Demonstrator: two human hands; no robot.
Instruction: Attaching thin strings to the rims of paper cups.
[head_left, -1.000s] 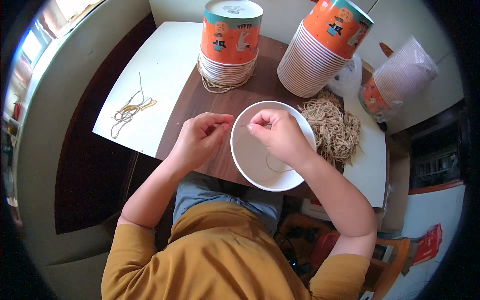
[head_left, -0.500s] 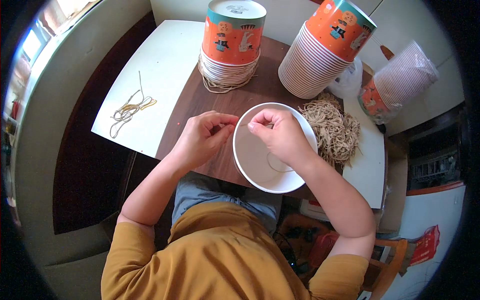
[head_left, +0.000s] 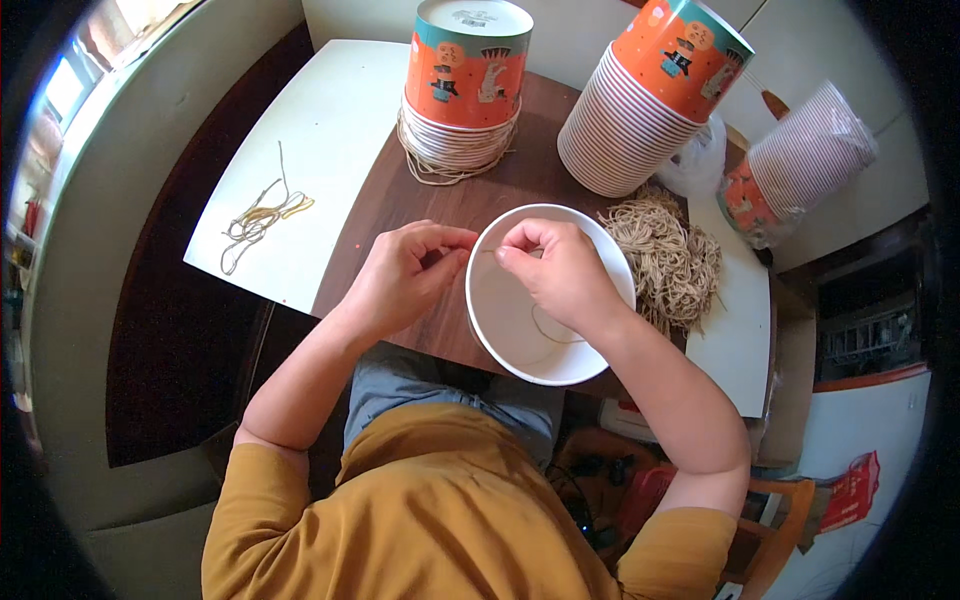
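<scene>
A white paper bucket (head_left: pixel 505 325) stands with its mouth toward me at the table's front edge. Over its opening, my right hand (head_left: pixel 555 265) pinches a thin tan cord (head_left: pixel 541 327) between thumb and forefinger. The short end pokes out toward the left rim, and the rest loops down inside. My left hand (head_left: pixel 415 270) is outside the bucket, thumb and forefinger tips drawn together against its left wall. Whatever those fingertips hold is too small to make out.
Beside the bucket lies a heap of tan cords (head_left: pixel 668 260). Behind stand an upturned orange bucket stack (head_left: pixel 465 85) with cords around it and a taller stack (head_left: pixel 630 120). A plastic-wrapped stack (head_left: pixel 800 160) leans at right. Loose cords (head_left: pixel 258 225) lie on the left white panel.
My right hand has shifted very slightly, and the cord loop inside the bucket sits a little differently. My left hand stays in place at the wall.
</scene>
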